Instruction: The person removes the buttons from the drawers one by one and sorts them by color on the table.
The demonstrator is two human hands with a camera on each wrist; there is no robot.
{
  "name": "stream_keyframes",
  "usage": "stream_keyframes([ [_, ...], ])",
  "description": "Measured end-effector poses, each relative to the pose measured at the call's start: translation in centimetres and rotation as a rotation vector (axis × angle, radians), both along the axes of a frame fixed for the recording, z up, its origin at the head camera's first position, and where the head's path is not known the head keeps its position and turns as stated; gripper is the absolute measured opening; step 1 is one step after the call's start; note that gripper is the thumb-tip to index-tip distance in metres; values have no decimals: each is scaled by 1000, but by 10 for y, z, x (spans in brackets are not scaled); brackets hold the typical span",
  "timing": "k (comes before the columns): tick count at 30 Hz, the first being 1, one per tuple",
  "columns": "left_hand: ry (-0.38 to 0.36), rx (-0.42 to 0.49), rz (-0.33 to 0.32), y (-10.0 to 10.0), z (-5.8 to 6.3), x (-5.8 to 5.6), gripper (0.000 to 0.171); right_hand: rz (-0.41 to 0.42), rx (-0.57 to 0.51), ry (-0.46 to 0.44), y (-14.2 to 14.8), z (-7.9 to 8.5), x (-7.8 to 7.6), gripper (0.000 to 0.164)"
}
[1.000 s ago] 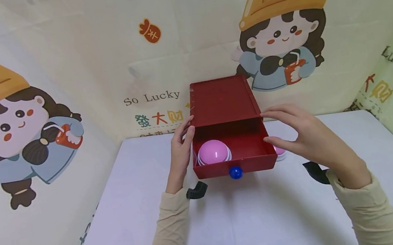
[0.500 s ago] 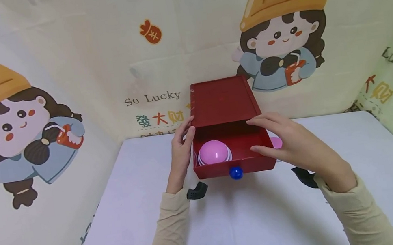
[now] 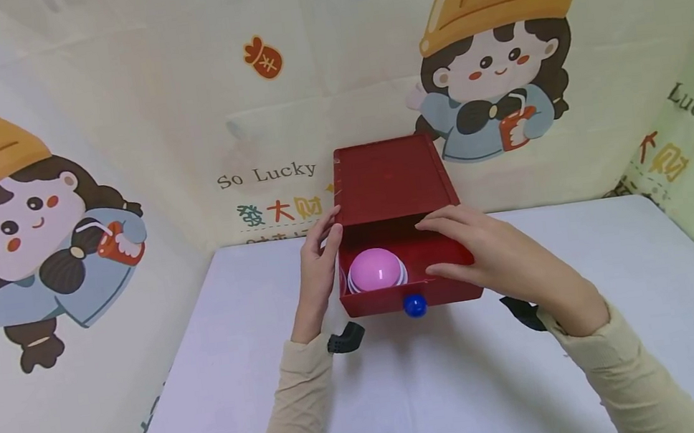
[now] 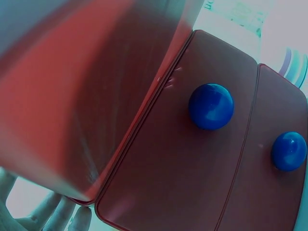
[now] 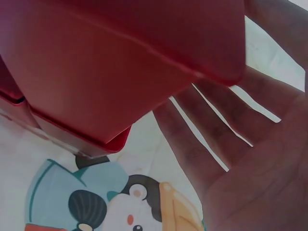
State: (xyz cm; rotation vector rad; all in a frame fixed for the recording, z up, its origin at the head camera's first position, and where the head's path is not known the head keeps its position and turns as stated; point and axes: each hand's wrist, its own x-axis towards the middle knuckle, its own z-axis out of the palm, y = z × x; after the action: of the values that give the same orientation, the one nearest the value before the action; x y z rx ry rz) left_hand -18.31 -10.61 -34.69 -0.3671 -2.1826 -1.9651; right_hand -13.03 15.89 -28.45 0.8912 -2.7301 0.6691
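A small dark red drawer cabinet (image 3: pixel 393 178) stands on the table, its top drawer (image 3: pixel 377 302) pulled out by a blue knob (image 3: pixel 415 305). Inside the drawer, at the left, sits a pink dome-topped button (image 3: pixel 376 269) with a white ringed base. My left hand (image 3: pixel 318 270) rests along the cabinet's left side, fingertips at its edge and thumb near the drawer. Over the drawer's right part reaches my right hand (image 3: pixel 500 255), fingers and thumb spread apart with nothing between them. The right wrist view shows its fingers (image 5: pixel 192 144) extended beside the red drawer wall.
Below the pulled-out drawer, two shut drawer fronts with blue knobs (image 4: pixel 211 107) show in the left wrist view. A white and purple ringed base (image 4: pixel 294 67) is at that view's right edge. A printed cloth (image 3: pixel 352 50) hangs behind the white table (image 3: pixel 421 395).
My right hand has moved left, from the drawer's right side to over its inside. A second pink button right of the cabinet is now hidden behind it. The left hand stays put.
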Motion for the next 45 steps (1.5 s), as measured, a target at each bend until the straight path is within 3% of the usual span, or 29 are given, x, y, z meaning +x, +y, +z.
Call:
stream_keyframes([
  [12, 10, 2, -1, 0, 1, 1, 44, 21, 28, -74, -17, 0, -7, 60],
  [26, 7, 8, -3, 2, 1, 0, 43, 51, 93, -72, -39, -3, -18, 61],
  [45, 18, 11, 4, 1, 0, 1, 43, -23, 88, -184, -75, -1, -23, 68],
])
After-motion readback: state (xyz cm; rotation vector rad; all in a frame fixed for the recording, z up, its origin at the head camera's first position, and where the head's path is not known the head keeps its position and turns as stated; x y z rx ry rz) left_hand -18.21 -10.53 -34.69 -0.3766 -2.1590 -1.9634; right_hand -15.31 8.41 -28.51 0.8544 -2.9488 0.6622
